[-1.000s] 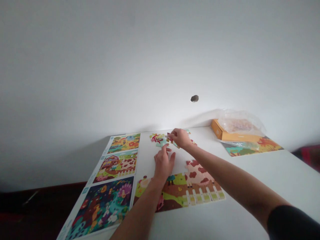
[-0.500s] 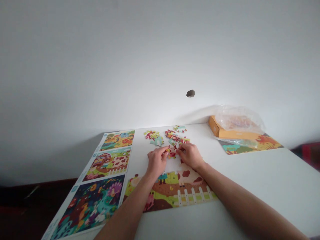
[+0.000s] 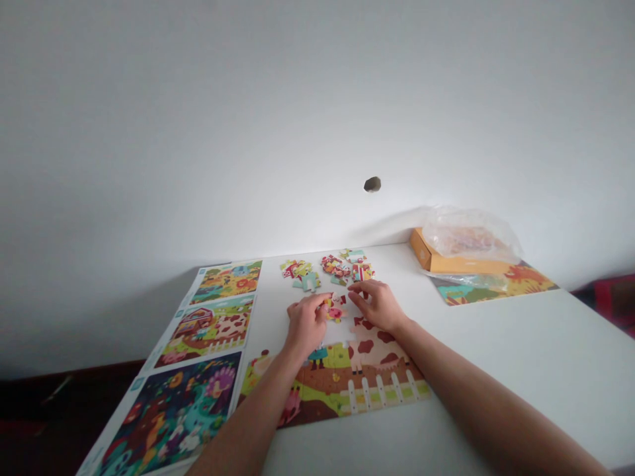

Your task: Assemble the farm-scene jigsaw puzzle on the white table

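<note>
A jigsaw piece with a pink pig (image 3: 336, 309) lies between my hands, just above the top edge of a partly built farm jigsaw (image 3: 377, 377) showing a cow and white fence. The fingertips of my left hand (image 3: 305, 324) pinch the piece's left side. My right hand (image 3: 374, 305) rests close to its right side, fingers apart and holding nothing. Two loose heaps of colourful pieces (image 3: 303, 272) (image 3: 342, 266) lie just beyond my hands. My left forearm hides the jigsaw's lower left part.
A long sheet of farm pictures (image 3: 208, 330) runs along the white table's left side. At the back right, an orange box (image 3: 426, 254) and a plastic bag (image 3: 469, 233) rest on another picture (image 3: 496, 289). A white wall stands behind the table.
My right hand has drawn back from the pig piece, and my hands are farther apart. The view has shifted slightly, and the piece now shows more clearly between them.
</note>
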`<act>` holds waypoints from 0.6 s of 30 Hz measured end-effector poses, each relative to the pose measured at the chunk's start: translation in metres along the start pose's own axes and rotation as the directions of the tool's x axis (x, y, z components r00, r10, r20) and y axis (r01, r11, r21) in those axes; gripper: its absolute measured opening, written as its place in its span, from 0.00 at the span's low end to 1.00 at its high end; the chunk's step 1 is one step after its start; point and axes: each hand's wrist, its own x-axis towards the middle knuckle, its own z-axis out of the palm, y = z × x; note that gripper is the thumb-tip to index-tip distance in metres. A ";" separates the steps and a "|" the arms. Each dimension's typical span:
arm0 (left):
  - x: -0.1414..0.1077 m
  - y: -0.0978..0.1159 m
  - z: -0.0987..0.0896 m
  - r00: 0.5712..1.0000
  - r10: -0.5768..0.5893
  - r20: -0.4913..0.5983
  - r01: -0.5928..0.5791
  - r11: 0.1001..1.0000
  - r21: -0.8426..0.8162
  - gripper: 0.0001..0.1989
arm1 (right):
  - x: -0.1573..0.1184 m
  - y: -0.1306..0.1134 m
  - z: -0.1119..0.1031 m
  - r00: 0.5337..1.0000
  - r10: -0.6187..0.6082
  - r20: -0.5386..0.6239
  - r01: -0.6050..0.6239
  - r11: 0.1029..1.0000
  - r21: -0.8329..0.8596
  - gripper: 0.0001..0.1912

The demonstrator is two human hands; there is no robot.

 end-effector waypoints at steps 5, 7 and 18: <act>0.000 0.000 0.000 0.999 0.040 0.015 -0.040 0.999 0.003 0.14 | -0.001 -0.003 0.004 0.992 0.007 0.125 -0.002 0.999 -0.042 0.15; 0.000 -0.001 0.000 0.999 0.037 0.024 -0.037 0.999 0.006 0.14 | 0.000 -0.003 0.005 0.992 0.032 0.122 -0.029 0.999 -0.026 0.14; 0.000 -0.001 0.001 1.000 0.027 0.015 -0.027 0.999 -0.038 0.14 | 0.001 -0.005 0.003 0.990 0.065 0.127 -0.067 0.998 0.015 0.12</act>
